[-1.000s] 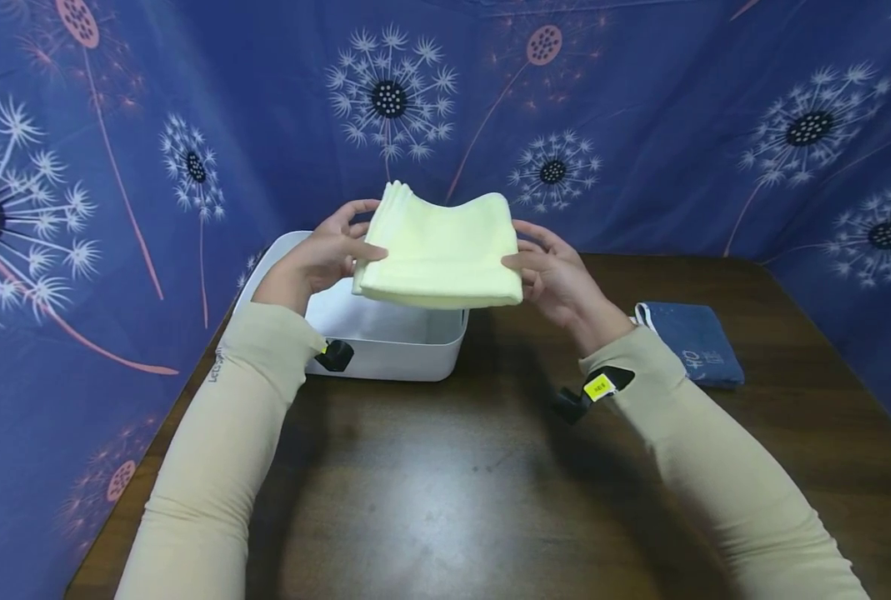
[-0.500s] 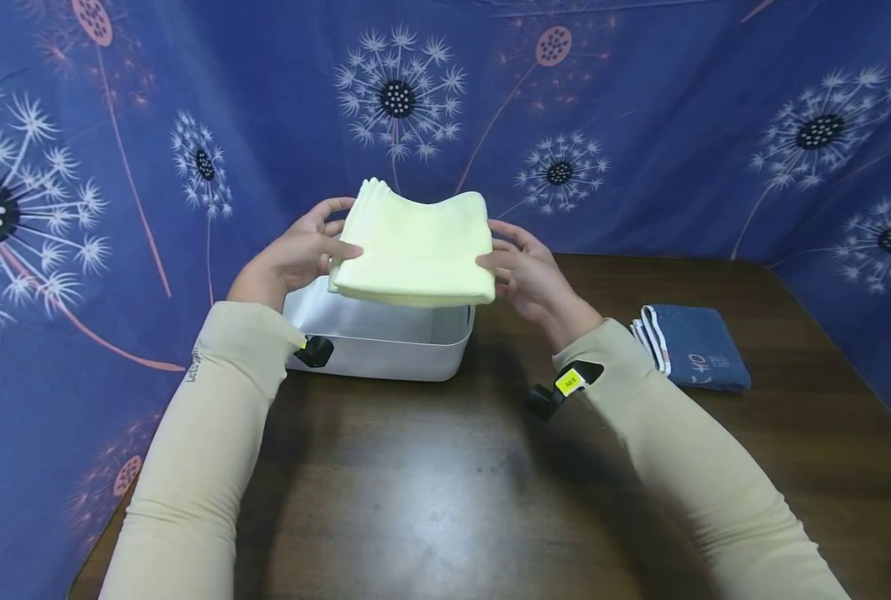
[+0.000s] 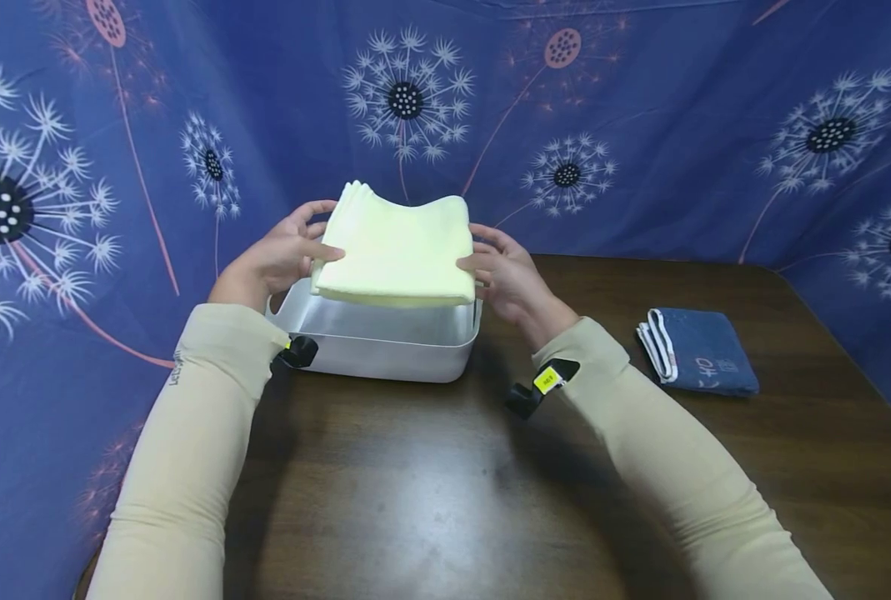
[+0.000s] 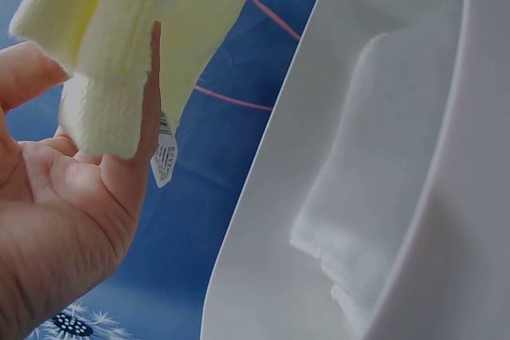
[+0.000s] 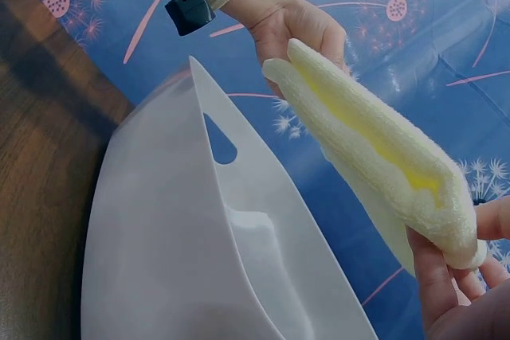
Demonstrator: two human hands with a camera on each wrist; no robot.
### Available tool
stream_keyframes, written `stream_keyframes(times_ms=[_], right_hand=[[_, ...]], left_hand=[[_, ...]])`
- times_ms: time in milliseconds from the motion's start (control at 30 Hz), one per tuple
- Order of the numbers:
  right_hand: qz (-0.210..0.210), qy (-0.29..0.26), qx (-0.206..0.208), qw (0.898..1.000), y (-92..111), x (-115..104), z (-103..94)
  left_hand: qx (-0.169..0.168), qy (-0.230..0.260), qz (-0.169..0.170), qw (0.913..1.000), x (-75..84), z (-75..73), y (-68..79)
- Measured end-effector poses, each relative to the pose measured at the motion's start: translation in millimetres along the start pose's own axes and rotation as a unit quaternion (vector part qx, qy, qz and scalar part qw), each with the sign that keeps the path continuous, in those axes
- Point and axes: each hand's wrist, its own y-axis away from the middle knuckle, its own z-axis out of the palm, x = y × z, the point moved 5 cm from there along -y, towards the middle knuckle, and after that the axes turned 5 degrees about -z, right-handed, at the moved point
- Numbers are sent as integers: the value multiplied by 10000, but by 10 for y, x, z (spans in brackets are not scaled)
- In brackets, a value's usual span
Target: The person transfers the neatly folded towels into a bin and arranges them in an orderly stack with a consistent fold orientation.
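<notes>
A folded pale yellow towel [image 3: 396,250] is held up between both hands, its layered edges at the left. My left hand [image 3: 272,254] pinches its left side, thumb on the near face; a small printed label [image 4: 164,153] hangs there. At the opposite side my right hand [image 3: 508,275] pinches the towel, thumb in front and fingers behind. The towel overlaps a white bin [image 3: 385,358] in the head view, hiding its back part. Inside the bin lies a pale, folded-looking layer [image 4: 374,157], seen in the left wrist view.
A folded dark blue towel [image 3: 711,350] with white edges rests on the brown wooden table [image 3: 430,483], right of the right forearm. Behind and to the left hangs a blue dandelion-print cloth [image 3: 287,92]. The bin has a handle hole [image 5: 221,141] in one end.
Both hands have carried the yellow towel leftward, over the bin, at nearly the same height. The grip looks unchanged. The head view has turned slightly left; the blue towel lies where it was.
</notes>
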Motion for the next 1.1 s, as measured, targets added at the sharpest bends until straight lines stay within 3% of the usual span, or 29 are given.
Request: stream_keyframes(times_ms=[600,1100], right_hand=[[377,399,175,9983,-91,206,121],[430,433,62,9981,-134,395,182]], left_hand=[[155,-776,-318,9964,-118,-195,0],[167,-944,-417,9945,-261,-296,-18]])
